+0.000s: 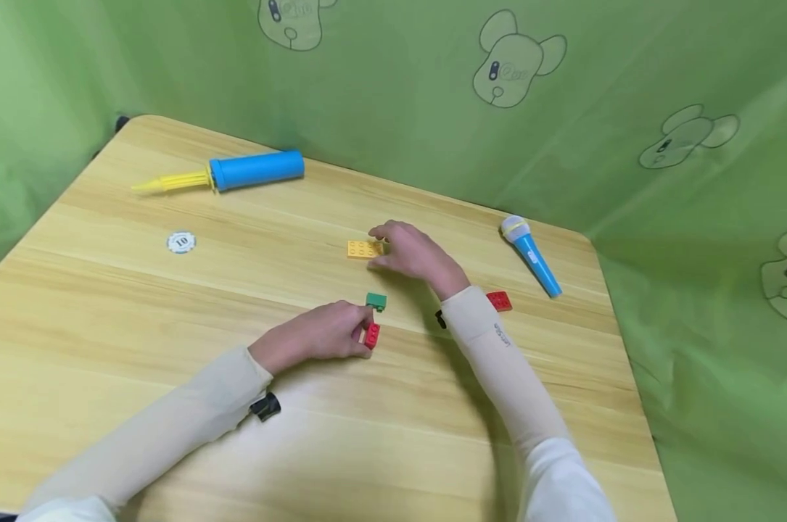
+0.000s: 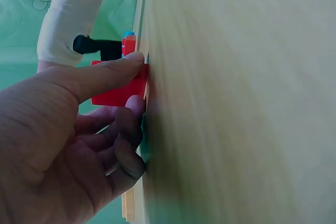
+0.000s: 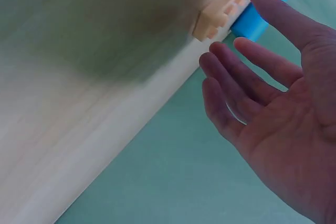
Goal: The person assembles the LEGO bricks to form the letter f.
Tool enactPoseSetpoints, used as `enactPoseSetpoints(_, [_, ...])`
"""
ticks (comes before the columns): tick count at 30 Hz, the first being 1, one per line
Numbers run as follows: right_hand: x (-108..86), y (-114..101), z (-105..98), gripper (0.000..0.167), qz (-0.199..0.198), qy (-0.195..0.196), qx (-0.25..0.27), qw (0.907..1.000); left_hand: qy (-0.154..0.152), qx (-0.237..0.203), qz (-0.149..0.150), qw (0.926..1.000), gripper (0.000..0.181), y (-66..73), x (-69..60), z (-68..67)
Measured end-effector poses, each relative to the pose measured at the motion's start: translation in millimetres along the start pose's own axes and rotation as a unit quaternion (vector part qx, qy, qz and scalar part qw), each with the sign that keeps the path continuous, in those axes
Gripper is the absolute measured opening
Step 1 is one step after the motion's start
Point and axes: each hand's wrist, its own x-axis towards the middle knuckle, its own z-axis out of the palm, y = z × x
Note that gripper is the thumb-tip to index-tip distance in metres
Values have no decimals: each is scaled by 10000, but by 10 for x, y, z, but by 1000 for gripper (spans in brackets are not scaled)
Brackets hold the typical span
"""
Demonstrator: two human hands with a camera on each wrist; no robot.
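Observation:
With thumb and fingertip, my left hand (image 1: pixel 324 330) pinches a small red toy brick (image 1: pixel 372 335) at the table surface; in the left wrist view the same red brick (image 2: pixel 118 96) shows between thumb and index finger. Just beyond it lies a small green brick (image 1: pixel 376 300). My right hand (image 1: pixel 411 250) reaches over the right end of a yellow brick (image 1: pixel 360 249), thumb and fingers spread. In the right wrist view a gap shows between the right fingers and the yellow brick (image 3: pixel 212 17), and the hand holds nothing.
Another red brick (image 1: pixel 500 301) lies partly behind the right forearm, near a blue toy microphone (image 1: pixel 533 257). A blue and yellow hand pump (image 1: pixel 256 170) lies at the back left. A white chip marked 10 (image 1: pixel 181 242) rests on the wooden table (image 1: pixel 138 326). Green curtains hang behind.

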Motion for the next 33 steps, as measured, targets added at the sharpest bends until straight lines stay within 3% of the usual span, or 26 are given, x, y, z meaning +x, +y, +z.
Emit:
enactPoseSetpoints(6, [106, 12, 63, 56, -59, -57, -163, 9998, 37, -44, 6, 10000, 27, 16, 5, 14])
enactPoseSetpoints(11, [110, 30, 98, 45, -37, -51, -269, 9996, 36, -41, -16, 10000, 26, 36, 6, 20])
enactPoseSetpoints(18, [73, 24, 84, 43, 18, 59, -419, 9991, 8, -84, -147, 9999, 27, -6, 4, 15])
enactPoseSetpoints(24, [-198, -52, -4, 42, 67, -26, -387, 9992, 13, -182, -121, 9998, 26, -1, 6, 29])
enactPoseSetpoints(33, [-810, -234, -61, 34, -216, 88, -447, 9987, -8, -387, -23, 9992, 28, -43, 26, 21])
